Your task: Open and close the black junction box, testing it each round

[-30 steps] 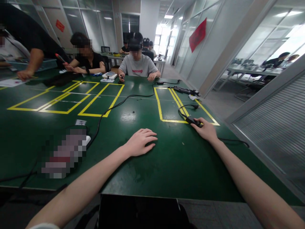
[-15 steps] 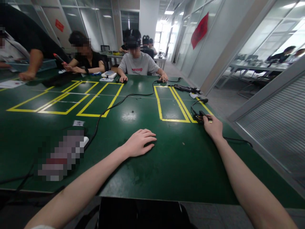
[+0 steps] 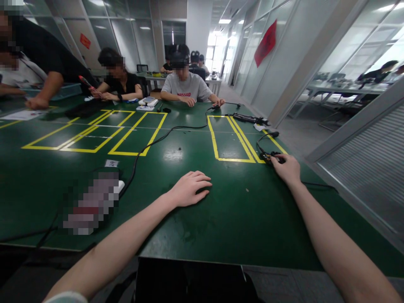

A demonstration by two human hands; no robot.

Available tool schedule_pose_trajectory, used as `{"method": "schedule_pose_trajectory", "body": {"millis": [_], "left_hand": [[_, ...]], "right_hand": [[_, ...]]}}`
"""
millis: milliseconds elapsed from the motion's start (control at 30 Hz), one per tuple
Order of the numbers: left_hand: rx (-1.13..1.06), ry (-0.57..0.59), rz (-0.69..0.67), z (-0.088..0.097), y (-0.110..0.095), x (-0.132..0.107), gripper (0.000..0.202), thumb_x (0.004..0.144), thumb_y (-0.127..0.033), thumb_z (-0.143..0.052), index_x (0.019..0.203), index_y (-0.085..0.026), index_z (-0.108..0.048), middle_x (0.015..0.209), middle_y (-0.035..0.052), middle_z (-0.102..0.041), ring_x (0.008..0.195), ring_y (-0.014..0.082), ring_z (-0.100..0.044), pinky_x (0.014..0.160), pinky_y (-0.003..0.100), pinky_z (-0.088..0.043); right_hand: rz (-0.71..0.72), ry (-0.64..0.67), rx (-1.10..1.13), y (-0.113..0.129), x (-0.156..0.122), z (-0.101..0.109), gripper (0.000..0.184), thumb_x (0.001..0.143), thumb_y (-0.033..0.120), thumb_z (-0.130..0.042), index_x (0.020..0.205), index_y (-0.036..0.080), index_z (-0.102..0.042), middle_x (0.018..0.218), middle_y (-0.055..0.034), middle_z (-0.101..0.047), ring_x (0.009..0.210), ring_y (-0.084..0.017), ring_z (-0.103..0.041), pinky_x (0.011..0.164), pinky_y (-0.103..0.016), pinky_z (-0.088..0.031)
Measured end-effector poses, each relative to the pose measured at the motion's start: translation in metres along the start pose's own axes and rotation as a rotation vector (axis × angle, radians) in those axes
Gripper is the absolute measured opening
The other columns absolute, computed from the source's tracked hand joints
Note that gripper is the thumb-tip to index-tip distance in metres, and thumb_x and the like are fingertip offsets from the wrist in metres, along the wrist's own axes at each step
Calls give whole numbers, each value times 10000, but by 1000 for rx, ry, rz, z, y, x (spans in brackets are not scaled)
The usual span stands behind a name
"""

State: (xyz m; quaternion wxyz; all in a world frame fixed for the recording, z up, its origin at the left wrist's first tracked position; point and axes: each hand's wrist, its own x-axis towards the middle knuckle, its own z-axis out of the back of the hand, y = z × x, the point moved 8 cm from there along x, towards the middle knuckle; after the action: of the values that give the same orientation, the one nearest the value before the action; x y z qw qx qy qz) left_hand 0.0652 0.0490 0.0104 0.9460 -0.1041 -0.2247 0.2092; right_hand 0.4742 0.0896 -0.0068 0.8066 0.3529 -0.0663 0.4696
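My left hand [image 3: 192, 188] rests on the green tabletop [image 3: 217, 223], palm down with fingers stretched out and nothing in them. At the right side of the table, my right hand [image 3: 288, 170] is closed on a small black corded object [image 3: 268, 157] with yellowish marks. My fingers cover part of it, so its kind is unclear. The object lies low at the tabletop, by the end of a yellow tape strip. From it a short black cord [image 3: 259, 143] curves up to a dark rounded end [image 3: 274, 134].
A blurred-out oblong object [image 3: 94, 202] lies at the left, near a paper label [image 3: 112, 163]. A long black cable [image 3: 135, 162] crosses the table. Yellow tape outlines [image 3: 216, 143] mark the surface. Across sits a person in a grey shirt [image 3: 186, 86]; other people are at the far left.
My right hand has tipped the black object lower, toward the table. My left hand keeps its pose. The person opposite has lifted one hand from a small black thing. The view has shifted slightly.
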Motion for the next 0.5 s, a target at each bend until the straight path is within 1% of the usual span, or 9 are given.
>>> {"method": "schedule_pose_trajectory", "body": {"millis": [33,100,200,300,400,467,500], "left_hand": [[-1,-1,2,0,0,0,222,1005,-283,-597,1178,-214,-719,1298,63,-721,1223,246,-625,1029,420,-507],[-1,-1,4,0,1,0,222,1003,-284,-597,1175,-219,-722,1297,64,-722,1225,247,-625,1032,422,-507],[1,-6,6,0,2,0,222,1002,-285,-595,1171,-223,-725,1292,65,-724,1220,246,-629,1034,424,-509],[0,-11,4,-1,2,0,222,999,-281,-600,1167,-209,-727,1284,69,-727,1212,248,-634,1029,425,-515],[-5,-3,4,-2,3,0,222,1000,-283,-598,1166,-211,-727,1283,66,-728,1212,249,-635,1029,428,-516],[-9,1,7,-2,3,-1,223,1001,-285,-595,1169,-219,-727,1283,64,-728,1214,247,-634,1035,428,-514],[-11,5,7,-2,3,-1,225,1002,-286,-593,1171,-221,-727,1283,63,-728,1215,247,-634,1037,428,-513]], "right_hand": [[0,-11,-20,3,-1,1,322,783,387,-693,945,127,-793,1051,-181,-713,960,-306,-681,856,-419,-544],[10,-2,-44,8,-3,1,312,755,409,-729,880,132,-798,1041,-180,-710,942,-308,-675,846,-421,-539],[-6,38,-66,12,-2,-2,345,741,423,-751,903,123,-802,931,-160,-731,869,-313,-676,786,-418,-532],[-25,50,-71,13,1,-4,385,714,415,-783,950,112,-797,923,-161,-749,858,-323,-680,761,-413,-524],[-54,-8,-67,9,4,1,426,740,416,-771,1015,91,-786,951,-177,-743,893,-334,-681,798,-425,-524],[-75,-71,-65,2,6,7,435,776,421,-739,1047,82,-774,962,-183,-725,911,-337,-675,823,-433,-524],[-63,-90,-57,-2,6,8,436,792,423,-722,1058,81,-766,971,-186,-714,916,-337,-671,829,-438,-523]]}}
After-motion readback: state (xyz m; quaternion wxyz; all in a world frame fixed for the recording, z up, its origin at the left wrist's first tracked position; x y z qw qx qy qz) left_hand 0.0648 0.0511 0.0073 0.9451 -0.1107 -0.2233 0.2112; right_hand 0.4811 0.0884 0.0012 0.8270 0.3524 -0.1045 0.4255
